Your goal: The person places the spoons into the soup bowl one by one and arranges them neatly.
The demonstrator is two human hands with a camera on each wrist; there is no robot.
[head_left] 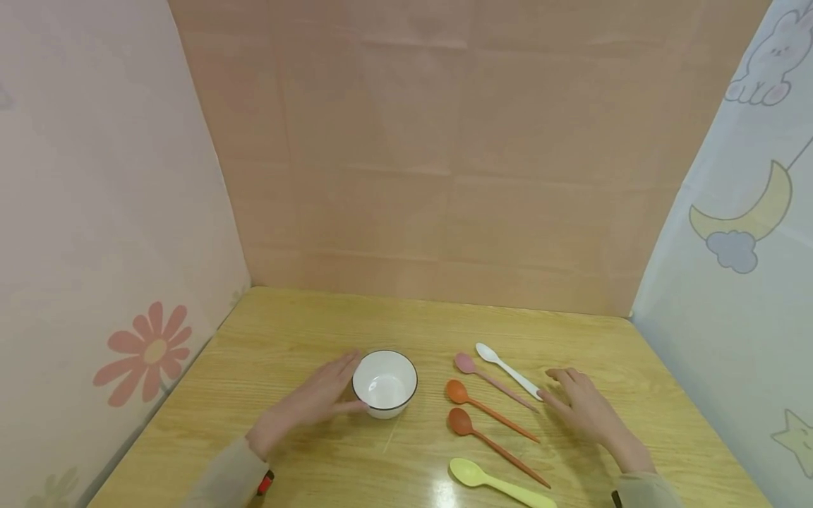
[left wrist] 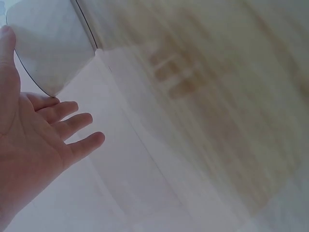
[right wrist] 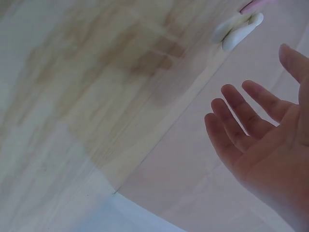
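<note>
Head view puts the bowl on the counter, with the left hand just beside it: the fingers lie along the bowl's left side and the thumb reaches to its near rim. Those fingers are extended and released, flanking the bowl rather than gripping it; whether the fingertips press its wall, I cannot tell. To the right of the bowl lie five spoons, their heads toward it and their handles slanting away and nearer the person. The white spoon is farthest back, then come the pink spoon, the orange spoon, the red-brown spoon and, nearer the person than the bowl, the yellow spoon. The right hand hangs well to the right of the bowl, its thumb near the handle end of the white spoon; its fingers are spread, released and hold nothing. Behind the bowl rises a tan sheet; well to its left is a printed flower, and far to its right a printed moon.
</note>
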